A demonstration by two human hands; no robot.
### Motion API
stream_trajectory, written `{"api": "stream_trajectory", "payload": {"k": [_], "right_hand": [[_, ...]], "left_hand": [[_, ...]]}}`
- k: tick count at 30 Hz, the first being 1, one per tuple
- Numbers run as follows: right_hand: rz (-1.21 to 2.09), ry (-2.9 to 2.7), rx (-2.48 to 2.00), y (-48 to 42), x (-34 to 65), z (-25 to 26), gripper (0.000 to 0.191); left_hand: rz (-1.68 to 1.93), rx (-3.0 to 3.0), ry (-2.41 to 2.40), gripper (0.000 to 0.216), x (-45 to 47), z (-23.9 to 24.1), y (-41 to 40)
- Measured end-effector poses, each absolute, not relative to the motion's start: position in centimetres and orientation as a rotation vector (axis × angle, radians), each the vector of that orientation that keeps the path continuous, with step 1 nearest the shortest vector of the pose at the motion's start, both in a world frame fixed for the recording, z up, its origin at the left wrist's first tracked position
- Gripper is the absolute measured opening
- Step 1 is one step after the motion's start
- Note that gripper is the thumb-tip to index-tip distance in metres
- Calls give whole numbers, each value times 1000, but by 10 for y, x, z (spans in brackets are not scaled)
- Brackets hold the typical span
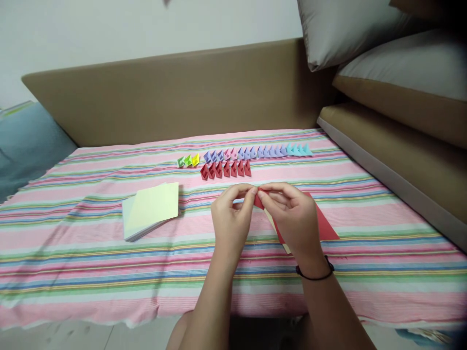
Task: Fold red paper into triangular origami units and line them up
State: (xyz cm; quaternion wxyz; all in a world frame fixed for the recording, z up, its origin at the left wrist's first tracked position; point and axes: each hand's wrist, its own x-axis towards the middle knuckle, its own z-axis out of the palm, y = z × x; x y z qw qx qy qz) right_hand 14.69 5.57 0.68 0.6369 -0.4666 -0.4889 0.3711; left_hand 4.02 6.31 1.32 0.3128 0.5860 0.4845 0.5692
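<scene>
Between both hands is a small folded piece of red paper (259,201), mostly covered by the fingers. My left hand (233,209) pinches its left side with thumb and forefinger. The thumb and fingers of my right hand (295,214) press on its right side, close to the left fingertips. Beneath the right hand lie red paper sheets (326,226), with the edge of a pale yellow sheet (286,248) showing. Beyond the hands stands a row of small folded red paper shapes (226,169). Behind it runs a longer row of purple, pink and light-blue ones (251,153).
A stack of pale yellow and white paper (153,209) lies to the left on the striped cloth (91,272). Green and yellow folded shapes (188,160) stand at the back row's left end. A brown backrest (182,97) closes the far side; cushions (401,87) are piled at right.
</scene>
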Motion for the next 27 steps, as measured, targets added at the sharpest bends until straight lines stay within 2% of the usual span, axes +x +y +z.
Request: {"api": "stream_trajectory", "payload": {"k": [5,13,20,27], "right_hand": [[778,-992,-1127,57,151,9,13],[856,-1136,-977,54,152,10,10],[899,-1110,-982,53,143,10,11],[806,-1030,-1108,53,145,13,13]], "left_hand": [[1588,1388,1230,14,39,20,60],[1451,1470,1117,19,36,17,64],[1616,1511,1194,12,40,17,60],[1697,1423,1197,12,42,18,60]]}}
